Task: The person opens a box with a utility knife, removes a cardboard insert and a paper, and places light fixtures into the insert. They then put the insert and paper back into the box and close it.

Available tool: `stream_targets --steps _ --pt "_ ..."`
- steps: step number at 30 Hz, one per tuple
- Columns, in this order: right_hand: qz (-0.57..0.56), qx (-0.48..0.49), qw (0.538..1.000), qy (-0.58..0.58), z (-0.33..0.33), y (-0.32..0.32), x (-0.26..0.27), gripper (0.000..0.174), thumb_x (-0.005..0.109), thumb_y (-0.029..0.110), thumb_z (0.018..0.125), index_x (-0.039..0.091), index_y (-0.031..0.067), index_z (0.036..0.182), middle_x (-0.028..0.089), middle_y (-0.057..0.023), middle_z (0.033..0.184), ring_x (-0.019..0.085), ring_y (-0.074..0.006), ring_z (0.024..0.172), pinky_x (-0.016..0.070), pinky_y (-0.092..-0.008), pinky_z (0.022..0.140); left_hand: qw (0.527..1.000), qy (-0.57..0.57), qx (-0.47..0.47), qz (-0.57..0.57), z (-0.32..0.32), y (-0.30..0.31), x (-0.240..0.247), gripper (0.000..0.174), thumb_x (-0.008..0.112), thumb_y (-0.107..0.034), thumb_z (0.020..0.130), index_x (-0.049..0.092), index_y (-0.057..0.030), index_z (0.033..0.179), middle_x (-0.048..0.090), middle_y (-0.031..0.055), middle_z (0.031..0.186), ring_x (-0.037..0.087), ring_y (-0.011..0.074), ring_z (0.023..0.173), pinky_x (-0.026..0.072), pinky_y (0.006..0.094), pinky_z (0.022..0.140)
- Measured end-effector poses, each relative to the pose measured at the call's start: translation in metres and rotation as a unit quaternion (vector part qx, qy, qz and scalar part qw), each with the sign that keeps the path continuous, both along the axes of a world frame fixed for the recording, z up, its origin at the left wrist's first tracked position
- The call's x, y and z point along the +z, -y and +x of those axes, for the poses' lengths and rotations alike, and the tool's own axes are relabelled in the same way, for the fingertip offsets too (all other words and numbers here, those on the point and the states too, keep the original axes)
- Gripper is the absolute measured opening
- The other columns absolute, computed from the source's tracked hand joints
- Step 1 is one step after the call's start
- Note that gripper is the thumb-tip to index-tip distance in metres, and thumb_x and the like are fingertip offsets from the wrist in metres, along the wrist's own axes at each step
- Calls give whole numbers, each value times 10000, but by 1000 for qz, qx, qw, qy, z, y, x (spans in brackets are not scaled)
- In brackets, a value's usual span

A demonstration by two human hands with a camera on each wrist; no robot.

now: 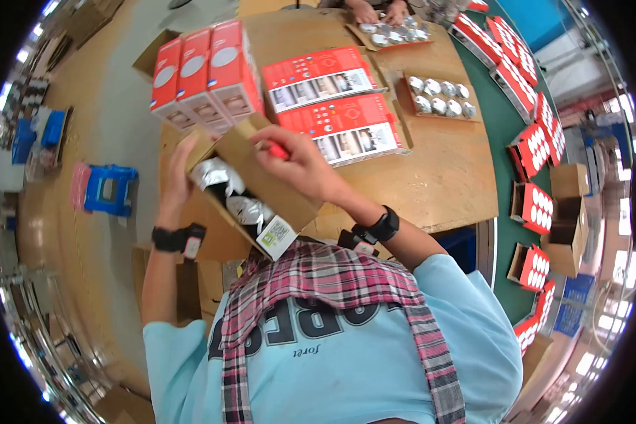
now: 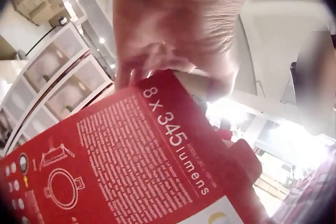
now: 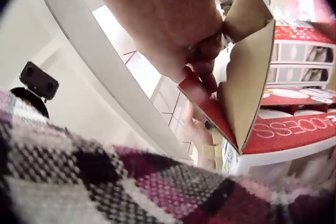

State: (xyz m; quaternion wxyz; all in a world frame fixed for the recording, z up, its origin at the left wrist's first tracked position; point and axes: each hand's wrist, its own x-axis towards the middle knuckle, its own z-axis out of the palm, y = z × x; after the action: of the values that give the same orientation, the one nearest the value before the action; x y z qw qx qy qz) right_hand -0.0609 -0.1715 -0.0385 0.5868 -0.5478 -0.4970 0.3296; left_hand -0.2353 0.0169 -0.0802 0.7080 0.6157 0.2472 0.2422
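In the head view my left hand grips the side of an opened cardboard box, tilted in front of my chest. Silver, foil-like pieces show inside it, beside a white label with a printed code. The left wrist view shows the box's red outside, marked "8 x 345 lumens", with fingers over its edge. My right hand is at the box's other side, fingers curled. In the right wrist view those fingers pinch a red flap next to the brown inner cardboard.
Three upright red boxes and two flat red cartons stand on the wooden table. A tray of silver-topped lamps lies farther right. Another person's hands work at the far edge. Red boxes line a green conveyor.
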Motion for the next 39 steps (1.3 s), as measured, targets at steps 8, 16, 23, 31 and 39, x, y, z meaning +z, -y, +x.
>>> stream_targets --steps 8,16,23,31,39 --pt "-52 -28 986 -154 12 4 -26 246 571 149 884 553 11 1087 589 -23 867 493 -55 795 434 -222 693 993 -32 0 -116 38 14 23 340 467 -299 880 576 15 949 603 92 902 592 170 818 467 293 767" --pt "12 45 936 348 -2 27 1 290 611 84 750 530 97 1029 528 -89 845 577 -303 743 460 -409 572 974 -211 -76 -11 65 -24 32 225 497 -266 849 594 -72 910 578 7 886 543 98 809 423 248 729" --pt "-19 137 950 281 7 63 -15 265 578 177 675 528 76 915 533 -95 881 563 -318 753 434 -410 586 969 -237 -57 -33 57 -23 34 203 536 -285 815 588 -99 878 573 -1 813 541 100 743 428 256 686" --pt "-118 195 959 169 15 74 -40 273 579 185 683 522 47 911 566 -127 814 572 -330 742 446 -410 617 946 -310 -73 -61 66 -10 4 236 514 -303 794 590 -85 840 575 30 778 536 123 671 417 270 648" --pt "-248 -77 954 152 5 54 -60 419 728 366 711 571 26 898 604 -138 748 594 -320 680 446 -424 604 932 -341 -120 -27 78 7 -16 384 466 -343 827 606 -9 956 587 69 966 499 152 871 378 294 811"
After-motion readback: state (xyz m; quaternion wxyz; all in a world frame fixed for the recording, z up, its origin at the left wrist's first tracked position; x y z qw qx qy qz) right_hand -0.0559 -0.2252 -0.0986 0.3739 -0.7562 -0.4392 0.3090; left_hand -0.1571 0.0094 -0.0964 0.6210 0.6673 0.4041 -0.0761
